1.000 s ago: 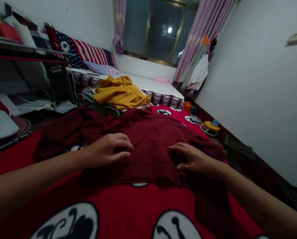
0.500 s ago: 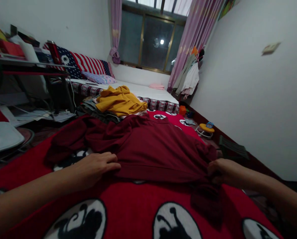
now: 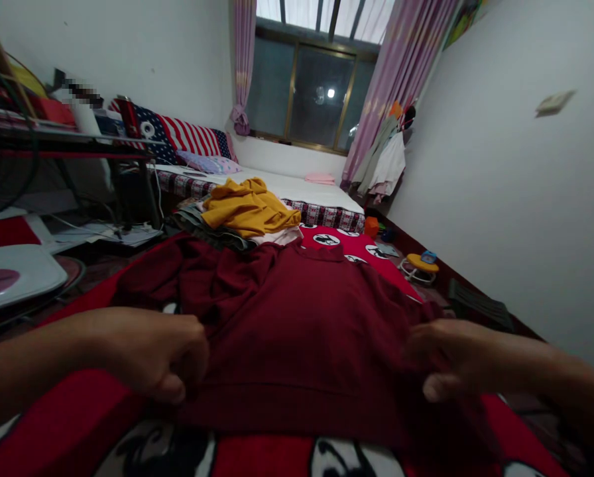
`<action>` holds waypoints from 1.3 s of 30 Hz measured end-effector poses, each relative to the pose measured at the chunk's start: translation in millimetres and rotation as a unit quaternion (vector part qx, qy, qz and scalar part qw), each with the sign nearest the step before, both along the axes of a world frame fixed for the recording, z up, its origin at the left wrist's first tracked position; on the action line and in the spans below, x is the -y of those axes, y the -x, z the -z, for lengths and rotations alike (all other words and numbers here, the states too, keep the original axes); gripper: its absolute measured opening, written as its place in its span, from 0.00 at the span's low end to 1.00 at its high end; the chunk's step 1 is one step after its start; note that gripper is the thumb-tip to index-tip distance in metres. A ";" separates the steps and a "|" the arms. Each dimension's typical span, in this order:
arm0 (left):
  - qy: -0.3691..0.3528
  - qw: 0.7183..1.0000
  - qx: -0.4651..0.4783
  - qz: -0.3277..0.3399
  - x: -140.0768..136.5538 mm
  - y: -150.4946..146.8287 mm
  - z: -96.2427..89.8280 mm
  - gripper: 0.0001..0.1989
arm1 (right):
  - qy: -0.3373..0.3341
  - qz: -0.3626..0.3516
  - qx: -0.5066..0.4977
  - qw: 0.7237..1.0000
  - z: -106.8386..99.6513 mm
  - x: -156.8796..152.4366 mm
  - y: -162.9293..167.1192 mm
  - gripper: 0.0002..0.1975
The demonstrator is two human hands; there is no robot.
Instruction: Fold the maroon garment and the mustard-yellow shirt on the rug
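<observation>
The left hand [image 3: 152, 348] curls its fingers by a maroon top [image 3: 297, 331], its sleeve there bunched; the body spreads fairly smooth over the red blanket [image 3: 264, 454], banded hem nearest. Opposite, the right hand [image 3: 449, 358] bends its fingers (whether either grips cloth, I cannot tell).

Flanking maroon sweater [image 3: 307, 331] with curled left hand [image 3: 152, 348] and right hand [image 3: 459, 354], both blurred. Below both, red patterned blanket [image 3: 262, 457]; ahead, between them, yellow garment [image 3: 250, 211] atop clothes pile [image 3: 212, 228].

Sweatshirt [image 3: 307, 318] plain maroon. Blanket [image 3: 262, 457] red, white ovals, black motifs, possibly animals. Second garment [image 3: 250, 209] mustard yellow.
</observation>
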State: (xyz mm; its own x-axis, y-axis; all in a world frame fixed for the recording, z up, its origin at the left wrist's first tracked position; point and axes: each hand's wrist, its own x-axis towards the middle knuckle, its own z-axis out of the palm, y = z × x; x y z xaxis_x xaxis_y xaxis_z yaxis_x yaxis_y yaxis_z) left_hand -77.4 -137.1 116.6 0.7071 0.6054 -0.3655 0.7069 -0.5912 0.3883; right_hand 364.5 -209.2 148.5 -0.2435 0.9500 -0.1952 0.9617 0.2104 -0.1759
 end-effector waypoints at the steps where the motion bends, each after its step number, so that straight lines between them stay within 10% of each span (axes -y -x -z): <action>1: 0.048 0.999 0.005 0.003 -6.3 -3.8 -0.4 0.07 | 0.011 -0.015 -0.046 0.999 0.8 -11.8 11.8 0.19; 3: 0.056 0.998 0.032 -0.021 -25.8 -10.6 0.3 0.10 | 0.007 -0.038 -0.140 0.989 10.3 -38.6 39.8 0.20; 9: -0.318 0.926 0.042 -0.202 -88.1 -4.3 21.8 0.15 | -0.162 -0.097 -0.241 0.952 102.0 -98.0 117.2 0.14; 13: -0.353 0.896 0.034 -0.266 -107.7 3.6 35.5 0.22 | -0.261 -0.086 -0.253 0.928 142.0 -107.8 134.3 0.09; 22: -0.240 0.911 0.077 -0.327 -156.6 -12.5 66.3 0.23 | -0.256 -0.082 -0.297 0.916 144.3 -107.5 127.7 0.07; 28: -0.191 0.912 0.052 -0.360 -162.1 19.4 31.1 0.14 | -0.277 -0.075 -0.318 0.903 144.5 -105.4 129.6 0.07; 33: -0.265 0.880 0.008 -0.394 -169.3 51.3 -2.1 0.14 | -0.269 -0.127 -0.247 0.922 137.8 -100.2 134.7 0.21; 39: -0.501 0.811 -0.069 -0.292 -152.6 6.9 23.0 0.14 | -0.177 -0.115 -0.157 0.965 130.6 -94.1 139.8 0.29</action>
State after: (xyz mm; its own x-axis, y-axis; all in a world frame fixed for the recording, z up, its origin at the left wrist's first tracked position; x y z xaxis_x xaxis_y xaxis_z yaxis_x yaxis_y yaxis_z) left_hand -84.3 15.5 93.7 0.1863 0.8646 0.4666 0.9761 -0.1089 -0.1880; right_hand 224.7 -115.1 17.8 -0.4508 0.8568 0.2501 0.7927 0.5132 -0.3292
